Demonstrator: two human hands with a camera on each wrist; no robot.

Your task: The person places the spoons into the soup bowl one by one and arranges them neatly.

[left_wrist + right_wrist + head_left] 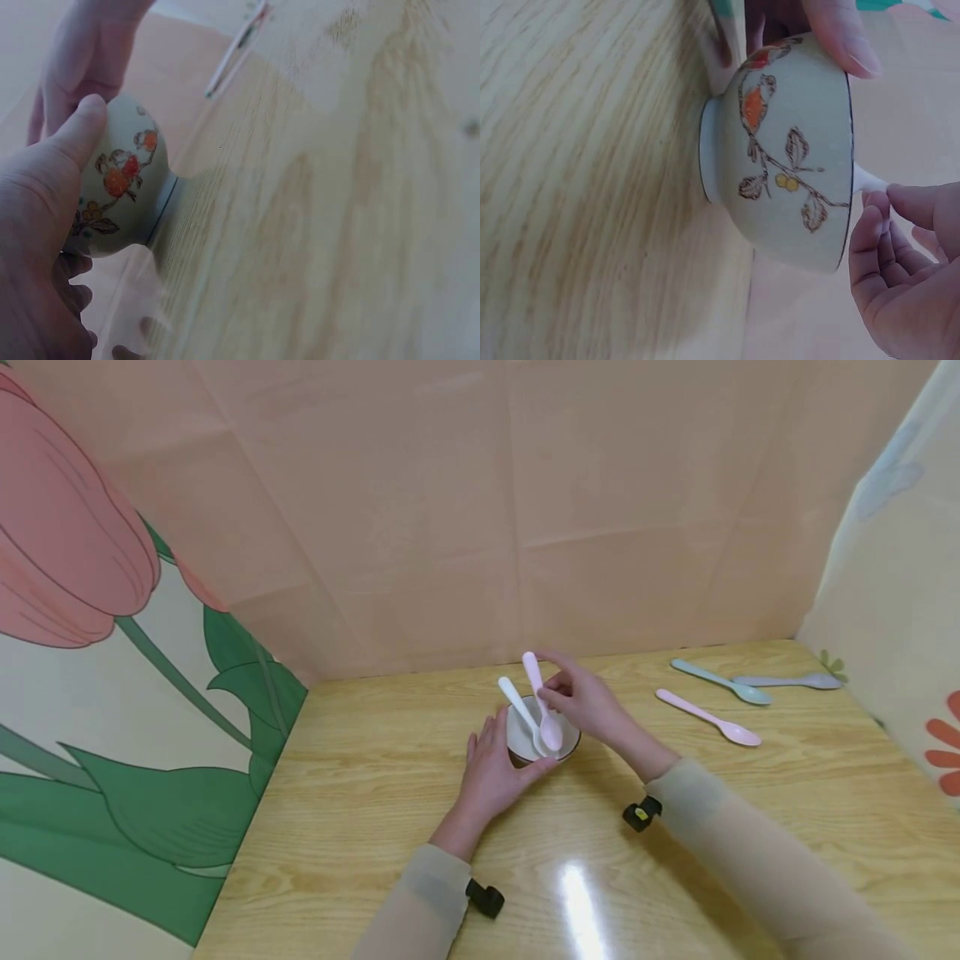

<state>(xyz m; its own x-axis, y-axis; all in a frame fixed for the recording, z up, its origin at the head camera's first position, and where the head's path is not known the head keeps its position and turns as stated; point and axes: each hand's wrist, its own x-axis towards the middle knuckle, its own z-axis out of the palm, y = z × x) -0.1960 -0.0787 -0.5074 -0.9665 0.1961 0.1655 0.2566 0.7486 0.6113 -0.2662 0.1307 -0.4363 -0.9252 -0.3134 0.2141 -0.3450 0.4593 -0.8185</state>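
Observation:
A small footed bowl (795, 172) with a dark rim and painted fruit branches stands upright on the wooden table. My left hand (495, 772) holds it from the left, thumb at the near rim and fingers along the far side. Leaning inside the bowl is a white spoon (517, 700), its handle rising past the rim. Beside it, a pink spoon (551, 733) has its bowl end down inside. My right hand (592, 703), at the bowl's right side, pinches the pink spoon's handle between thumb and fingers.
To the right on the table (360, 802) lie another pink spoon (708, 717), a blue-green spoon (708, 675) and a lavender spoon (787, 681), the last two overlapping. A peach backdrop (420, 568) rises behind the table, with flower-printed sheets at both sides.

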